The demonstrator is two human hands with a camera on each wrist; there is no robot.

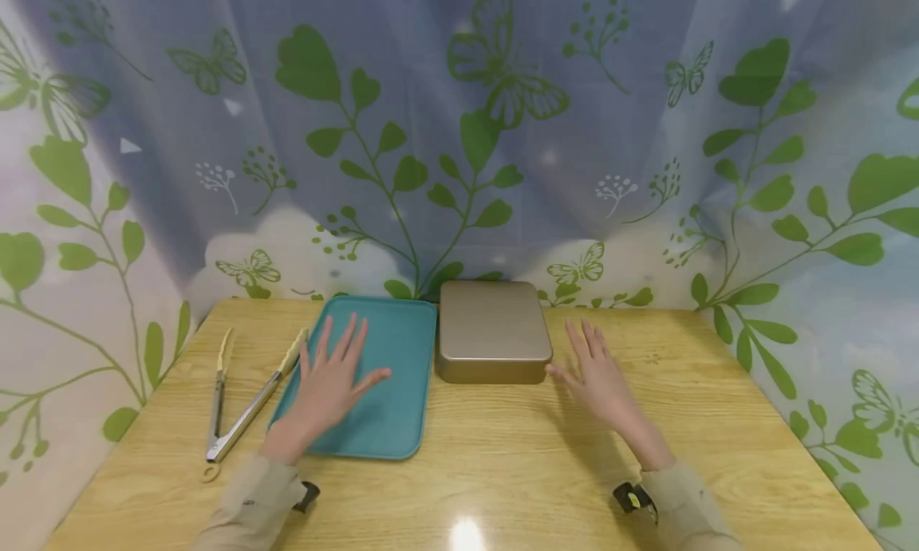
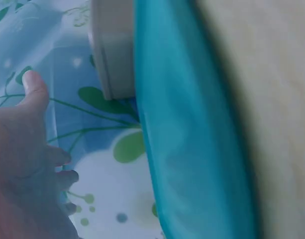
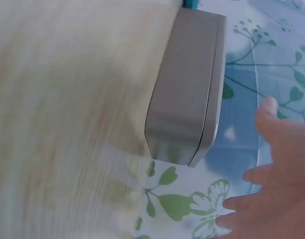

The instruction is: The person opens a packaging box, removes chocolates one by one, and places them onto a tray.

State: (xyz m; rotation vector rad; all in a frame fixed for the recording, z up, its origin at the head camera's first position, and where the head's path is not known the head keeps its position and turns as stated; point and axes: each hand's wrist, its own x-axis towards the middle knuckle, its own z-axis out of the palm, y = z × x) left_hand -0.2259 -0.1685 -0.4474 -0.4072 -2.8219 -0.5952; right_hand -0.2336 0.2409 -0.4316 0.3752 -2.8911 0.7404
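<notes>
My left hand (image 1: 326, 391) hovers over a teal tray (image 1: 391, 415), palm down, its fingers straight and spread. The left wrist view shows that hand (image 2: 28, 164) beside the tray's edge (image 2: 182, 124), holding nothing. My right hand (image 1: 599, 379) reaches forward over the table with fingers extended, just to the right of a closed bronze metal box (image 1: 494, 324). In the right wrist view the hand (image 3: 276, 184) holds nothing, and the lidded box (image 3: 184, 84) stands beyond the thumb.
Metal tongs (image 1: 244, 415) with beige tips lie spread on the wooden table (image 1: 517, 463), left of the tray. A patterned curtain (image 1: 431, 136) hangs behind the table and along both sides. Each wrist wears a dark strap.
</notes>
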